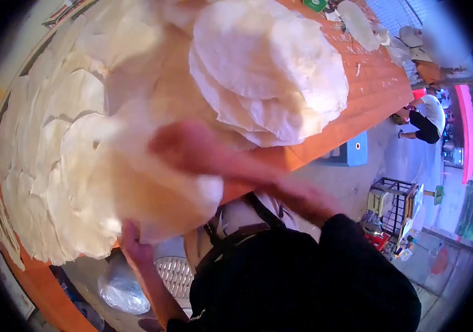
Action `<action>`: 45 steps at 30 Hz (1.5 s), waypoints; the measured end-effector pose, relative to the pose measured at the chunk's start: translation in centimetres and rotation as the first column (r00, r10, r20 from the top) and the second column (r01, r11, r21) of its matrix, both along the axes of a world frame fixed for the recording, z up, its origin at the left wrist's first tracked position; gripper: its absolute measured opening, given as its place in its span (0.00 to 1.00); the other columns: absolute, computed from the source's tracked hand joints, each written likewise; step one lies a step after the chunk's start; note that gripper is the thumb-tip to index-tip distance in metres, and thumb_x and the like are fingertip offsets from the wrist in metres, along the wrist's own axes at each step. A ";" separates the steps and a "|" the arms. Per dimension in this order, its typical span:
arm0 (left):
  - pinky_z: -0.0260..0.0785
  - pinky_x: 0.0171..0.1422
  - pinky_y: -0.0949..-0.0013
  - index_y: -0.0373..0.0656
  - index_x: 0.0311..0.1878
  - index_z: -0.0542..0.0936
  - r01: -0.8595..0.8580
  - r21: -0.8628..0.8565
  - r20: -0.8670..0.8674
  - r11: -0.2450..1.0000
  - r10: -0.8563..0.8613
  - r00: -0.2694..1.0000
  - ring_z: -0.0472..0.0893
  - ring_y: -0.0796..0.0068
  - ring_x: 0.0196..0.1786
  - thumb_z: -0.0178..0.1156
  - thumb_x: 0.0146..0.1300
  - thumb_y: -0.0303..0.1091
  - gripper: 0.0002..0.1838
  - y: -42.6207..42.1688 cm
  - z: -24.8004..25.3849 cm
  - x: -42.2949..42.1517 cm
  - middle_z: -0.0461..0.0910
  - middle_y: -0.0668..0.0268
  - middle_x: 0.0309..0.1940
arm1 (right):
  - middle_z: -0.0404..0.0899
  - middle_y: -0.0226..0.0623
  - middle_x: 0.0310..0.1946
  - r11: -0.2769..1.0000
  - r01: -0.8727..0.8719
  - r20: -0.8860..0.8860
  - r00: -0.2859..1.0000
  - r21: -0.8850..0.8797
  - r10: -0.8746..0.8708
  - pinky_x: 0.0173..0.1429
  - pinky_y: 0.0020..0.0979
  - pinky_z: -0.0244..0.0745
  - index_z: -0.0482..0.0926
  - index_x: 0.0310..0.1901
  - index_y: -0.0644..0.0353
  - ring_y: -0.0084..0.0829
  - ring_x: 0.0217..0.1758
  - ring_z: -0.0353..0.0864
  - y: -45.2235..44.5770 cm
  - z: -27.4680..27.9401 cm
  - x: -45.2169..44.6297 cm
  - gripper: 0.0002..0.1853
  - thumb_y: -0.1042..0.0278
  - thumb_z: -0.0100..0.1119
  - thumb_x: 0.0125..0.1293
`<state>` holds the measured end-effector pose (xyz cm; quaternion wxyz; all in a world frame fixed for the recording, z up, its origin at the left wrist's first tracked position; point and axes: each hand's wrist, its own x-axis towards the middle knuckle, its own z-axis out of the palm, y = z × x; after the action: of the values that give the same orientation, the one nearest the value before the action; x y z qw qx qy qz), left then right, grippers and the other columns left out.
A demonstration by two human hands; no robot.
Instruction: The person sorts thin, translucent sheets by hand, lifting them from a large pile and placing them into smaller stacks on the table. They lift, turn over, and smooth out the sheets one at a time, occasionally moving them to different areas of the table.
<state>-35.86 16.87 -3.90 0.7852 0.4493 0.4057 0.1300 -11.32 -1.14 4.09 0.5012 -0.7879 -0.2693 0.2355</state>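
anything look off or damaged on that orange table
One thin pale sheet at picture left has a small dark spot breaking its plain surface; hole or stain, I can't tell. Pale scraps also litter the orange tabletop beside the round stack.

The thin sheets (269, 61) look matt and uneven. The table (377, 83) looks smooth; the bag (125, 290) is crinkled, glossy plastic.

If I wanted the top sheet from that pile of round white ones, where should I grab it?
Probably pinch the top sheet lightly at its rim, coming from the person's side of the table. It lies flat and looks thin, and the layered edges show there, so the rim should lift more easily than the broad face.
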 end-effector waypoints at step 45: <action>0.71 0.53 0.71 0.33 0.54 0.74 0.064 0.201 -0.034 0.978 -0.059 0.998 0.78 0.73 0.46 0.57 0.61 0.31 0.19 0.5 2.0 5.0 0.79 0.62 0.43 | 0.81 0.51 0.25 0.974 -0.221 -0.274 0.935 0.049 0.226 0.36 0.37 0.77 0.82 0.31 0.68 0.40 0.27 0.82 9.3 -10.0 -8.5 0.20 0.54 0.56 0.60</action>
<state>-30.90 17.37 -1.93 0.7336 0.5407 0.3871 0.1398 -19.79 8.11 -5.90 0.5105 -0.7070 -0.2862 0.3970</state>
